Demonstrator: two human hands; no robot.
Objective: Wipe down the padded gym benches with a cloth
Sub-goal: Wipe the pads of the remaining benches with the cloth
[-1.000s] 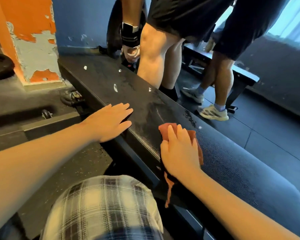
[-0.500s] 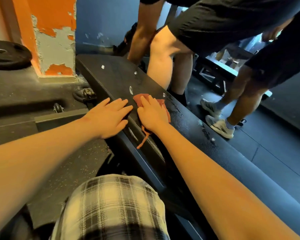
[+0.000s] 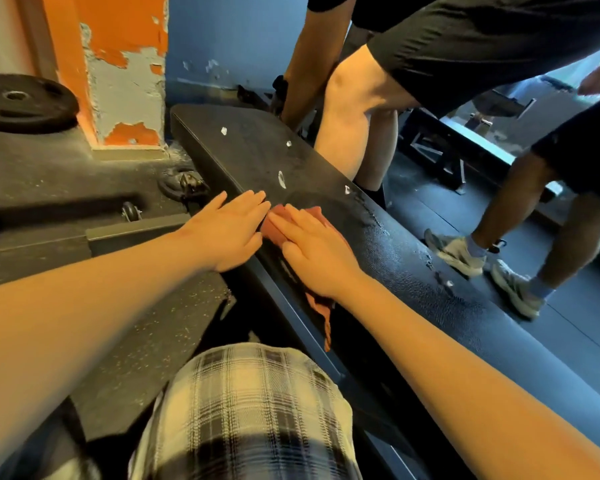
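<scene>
A long black padded bench (image 3: 413,271) runs from the far left to the near right, with white tears in its far half. My right hand (image 3: 312,251) lies flat on a reddish-brown cloth (image 3: 317,301) and presses it onto the pad near the bench's left edge. A strip of the cloth hangs over that edge. My left hand (image 3: 229,230) rests flat on the same edge with straight fingers, its fingertips right beside my right hand's.
Two people in dark shorts stand beyond the bench, one's knee (image 3: 347,98) against its far side, the other's sneakers (image 3: 465,254) on the floor. A weight plate (image 3: 21,102) lies at the left by an orange pillar (image 3: 118,71). Another bench (image 3: 465,140) stands behind.
My right hand slid the cloth from the bench's middle up toward the far end a second ago and now has pulled back slightly. My left hand stayed on the edge.
</scene>
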